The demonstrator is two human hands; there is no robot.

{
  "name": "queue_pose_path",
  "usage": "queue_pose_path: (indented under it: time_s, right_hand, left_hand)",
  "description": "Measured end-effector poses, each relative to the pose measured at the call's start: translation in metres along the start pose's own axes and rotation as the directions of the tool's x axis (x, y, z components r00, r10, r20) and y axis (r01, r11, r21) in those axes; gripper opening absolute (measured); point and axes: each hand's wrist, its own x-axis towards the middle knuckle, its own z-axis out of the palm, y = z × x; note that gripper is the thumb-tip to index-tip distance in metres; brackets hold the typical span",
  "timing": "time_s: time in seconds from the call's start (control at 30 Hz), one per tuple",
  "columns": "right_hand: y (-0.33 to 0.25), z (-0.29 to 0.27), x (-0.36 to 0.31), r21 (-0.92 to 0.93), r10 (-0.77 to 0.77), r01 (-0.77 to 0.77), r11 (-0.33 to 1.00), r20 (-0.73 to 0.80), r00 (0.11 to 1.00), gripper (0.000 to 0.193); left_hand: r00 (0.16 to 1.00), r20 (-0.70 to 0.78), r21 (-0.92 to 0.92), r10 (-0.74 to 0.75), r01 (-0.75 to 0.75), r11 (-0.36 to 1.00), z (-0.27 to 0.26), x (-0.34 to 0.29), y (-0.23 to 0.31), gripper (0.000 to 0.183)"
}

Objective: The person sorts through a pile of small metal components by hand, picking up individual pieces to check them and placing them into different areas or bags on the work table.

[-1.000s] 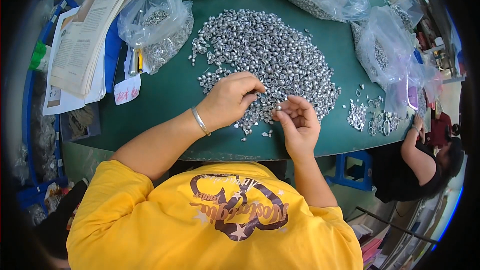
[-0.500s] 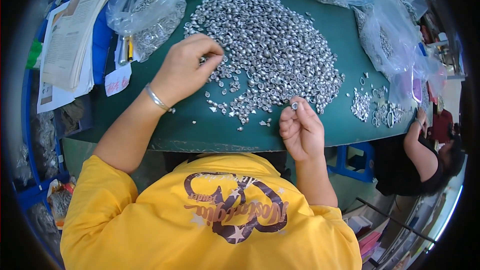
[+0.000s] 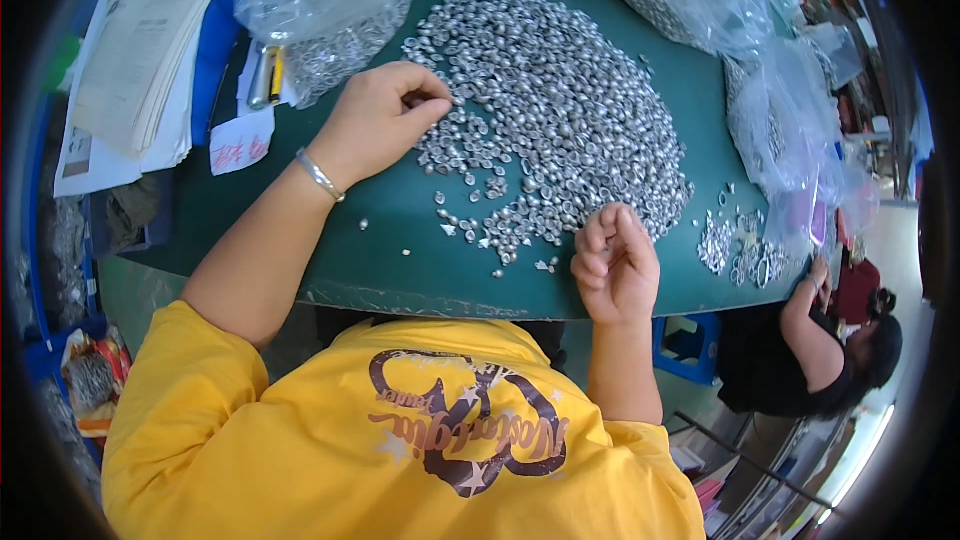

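Observation:
A wide pile of small silver metal cups (image 3: 560, 110), rounded like hollow beads, lies on the green table. At the pile's left edge is my left hand (image 3: 382, 122), thumb and fingers pinched together; whatever is between them is too small to make out. My right hand (image 3: 620, 265) is at the pile's near edge, palm turned up, with curled fingers against the thumb. Its fingertips hide anything held there. Between my hands, loose metal cups (image 3: 505, 252) and some tiny pale triangular bits (image 3: 447, 230) are scattered.
Clear bags of metal parts stand at the back left (image 3: 330, 20) and right (image 3: 785, 130). Papers (image 3: 140, 70) and a yellow-marked tool (image 3: 277, 75) lie left. Small metal pieces (image 3: 715, 242) and rings lie to the right. Beyond is a blue stool (image 3: 690, 350) and another person (image 3: 810, 350).
The whole view has shifted a little. The small metal cup seen in my right fingertips no longer shows, and that hand's fingers have curled differently. My left hand stays pinched beside the pile.

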Motion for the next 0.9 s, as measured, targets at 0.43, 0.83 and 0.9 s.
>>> queue_pose_path:
  time_s: [0.43,0.83,0.9]
  right_hand:
    - [0.017,0.024,0.031,-0.876,-0.330,0.463,0.139,0.400,0.855,0.012]
    - [0.004,0.005,0.022,-0.017,0.268,-0.271,0.962,0.211,0.940,0.013]
    - [0.004,0.003,0.021,0.027,0.287,-0.303,0.953,0.253,0.924,0.013]
  left_hand:
    - [0.996,0.045,0.026,0.075,-0.076,0.997,-0.003,0.000,-0.008,0.009]
    - [0.996,0.032,0.035,0.079,-0.080,0.996,-0.002,0.000,-0.009,0.007]
    - [0.996,0.037,0.036,0.077,-0.078,0.996,-0.002,0.000,-0.010,0.007]
